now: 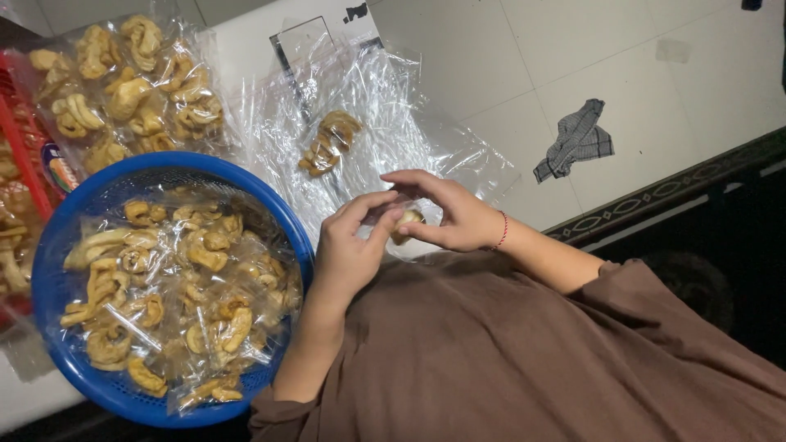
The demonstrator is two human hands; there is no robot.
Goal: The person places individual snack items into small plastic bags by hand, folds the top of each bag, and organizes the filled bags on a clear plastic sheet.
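both hands, left hand point(348, 250) and right hand point(450, 214), pinch one fried snack point(407, 223); fingers curled closed

A round blue plastic basket point(57, 245) heaped with bagged fried snacks blocks the near left; a pile of crinkled clear plastic bags point(385, 106) covers the middle. Pale tiled floor point(508, 57) lies open on the far right, apart from a checked grey cloth point(578, 139).

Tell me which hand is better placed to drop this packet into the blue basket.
Left, probably. Both hands pinch the small clear packet, but the left hand sits beside the blue basket; the right hand is farther off, over the cellophane sheets.
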